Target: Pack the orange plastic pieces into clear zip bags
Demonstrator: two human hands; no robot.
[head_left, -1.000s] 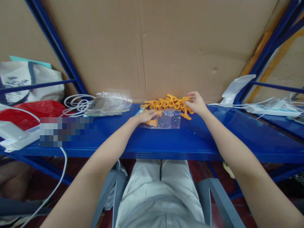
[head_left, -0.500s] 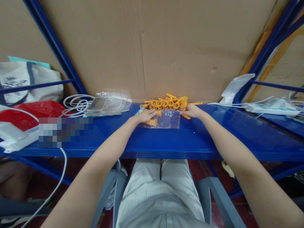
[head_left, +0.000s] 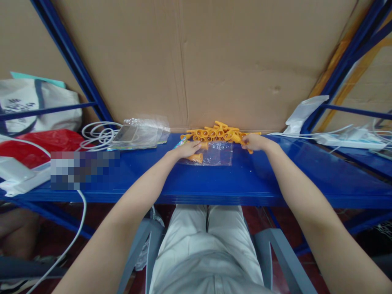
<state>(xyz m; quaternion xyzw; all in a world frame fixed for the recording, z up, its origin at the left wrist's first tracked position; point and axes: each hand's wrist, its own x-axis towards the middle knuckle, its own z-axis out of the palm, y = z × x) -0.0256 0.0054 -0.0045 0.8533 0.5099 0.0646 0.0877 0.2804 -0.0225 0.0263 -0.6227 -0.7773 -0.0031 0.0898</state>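
Heap of orange pieces (head_left: pixel 214 134) at the back of the blue shelf (head_left: pixel 214 183), hard against the cardboard wall (head_left: pixel 232 61). At the heap's right end, the right hand (head_left: pixel 255 142), fingers curled shut around one orange piece (head_left: pixel 238 138), with a bit of orange poking out below the knuckles. Just in front of the heap, a clear bag (head_left: pixel 219 155) flat on the shelf, with a lone piece (head_left: pixel 196 158) at its left edge, in it or on it, hard to tell. On the bag's left corner, the left hand (head_left: pixel 186 149), fingers stretched out flat and pressed down, gripping nothing. Further left along the back: a stack of clear packets (head_left: pixel 142 132), a coil of white cable (head_left: pixel 99 134), then a red bag (head_left: pixel 45 141) and a white tote (head_left: pixel 33 102) beyond the slanting blue upright (head_left: pixel 70 61). Right of the heap, a stretch of plain blue surface as far as a white pouch (head_left: pixel 303 112) leaning on the far frame and a white power strip (head_left: pixel 349 141) with its leads. Nearer the body, a broad band of blue surface across the whole width, ending in a straight front edge above the lap and the grey chair arms (head_left: pixel 275 249).
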